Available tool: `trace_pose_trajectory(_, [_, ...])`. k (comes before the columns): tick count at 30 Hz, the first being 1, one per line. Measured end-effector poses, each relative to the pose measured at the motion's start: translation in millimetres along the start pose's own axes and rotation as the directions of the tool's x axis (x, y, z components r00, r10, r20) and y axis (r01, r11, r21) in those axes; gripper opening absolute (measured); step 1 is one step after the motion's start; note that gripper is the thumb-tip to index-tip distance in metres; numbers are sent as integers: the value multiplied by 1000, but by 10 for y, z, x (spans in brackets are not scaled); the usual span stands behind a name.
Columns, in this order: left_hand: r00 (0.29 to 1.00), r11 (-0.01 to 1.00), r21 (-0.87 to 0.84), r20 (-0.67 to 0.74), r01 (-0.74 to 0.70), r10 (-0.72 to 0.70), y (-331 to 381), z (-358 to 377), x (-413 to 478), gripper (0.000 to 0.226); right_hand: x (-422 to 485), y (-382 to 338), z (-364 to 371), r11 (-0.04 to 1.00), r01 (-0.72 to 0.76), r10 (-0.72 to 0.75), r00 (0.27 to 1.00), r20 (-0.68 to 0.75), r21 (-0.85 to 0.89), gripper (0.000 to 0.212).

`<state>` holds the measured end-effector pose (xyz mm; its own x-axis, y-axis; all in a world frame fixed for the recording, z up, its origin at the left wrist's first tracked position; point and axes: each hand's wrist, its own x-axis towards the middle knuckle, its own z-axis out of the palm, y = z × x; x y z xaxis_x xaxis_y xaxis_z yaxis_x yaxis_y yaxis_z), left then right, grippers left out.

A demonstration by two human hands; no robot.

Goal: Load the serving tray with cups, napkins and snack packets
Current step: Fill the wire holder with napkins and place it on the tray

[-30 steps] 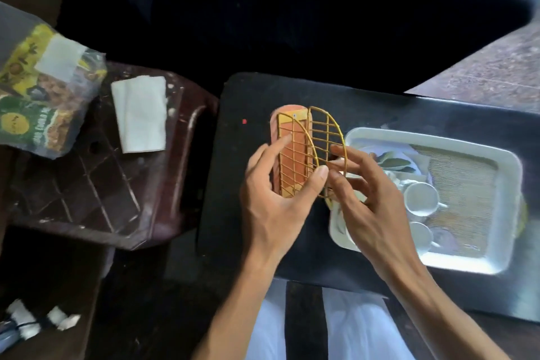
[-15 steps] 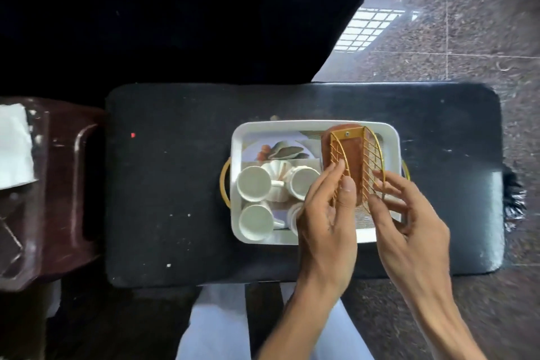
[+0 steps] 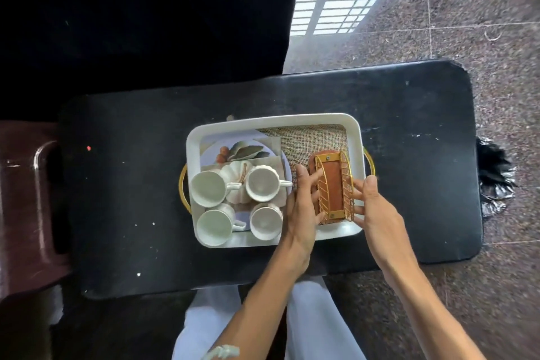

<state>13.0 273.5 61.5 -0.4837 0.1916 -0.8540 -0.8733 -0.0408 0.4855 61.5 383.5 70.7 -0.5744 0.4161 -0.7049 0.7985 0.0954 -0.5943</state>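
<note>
Both hands clasp the gold wire napkin holder (image 3: 334, 187) (empty, wooden base) on the burlap mat in the white serving tray (image 3: 358, 137): left hand (image 3: 302, 207) and right hand (image 3: 375, 210) flank it; four white cups (image 3: 233, 203) fill the tray's left half.

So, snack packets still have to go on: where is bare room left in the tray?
The burlap mat behind the gold napkin holder, along the tray far wall, is bare. The left half is crowded: four cups on a plate. Both hands flank the holder.
</note>
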Motion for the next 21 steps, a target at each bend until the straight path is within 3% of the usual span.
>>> trace_pose_trajectory(11, [1000,999,32,-5,-8,8,-87,-56,151,62,155,247,43,999,31,-32,999,-32,-15,47])
trace_pose_trajectory(15, [1000,998,53,-2,-17,18,-45,-125,129,59,144,291,61,973,95,-111,992,-67,-210,48])
trace_pose_trajectory(18, [994,985,132,-2,-110,111,22,-296,69,48,98,260,108,900,177,-245,961,-127,-399,53])
trace_pose_trajectory(21, [945,904,297,-15,-307,326,121,-631,-43,34,24,37,298,823,341,-419,905,-79,-454,49])
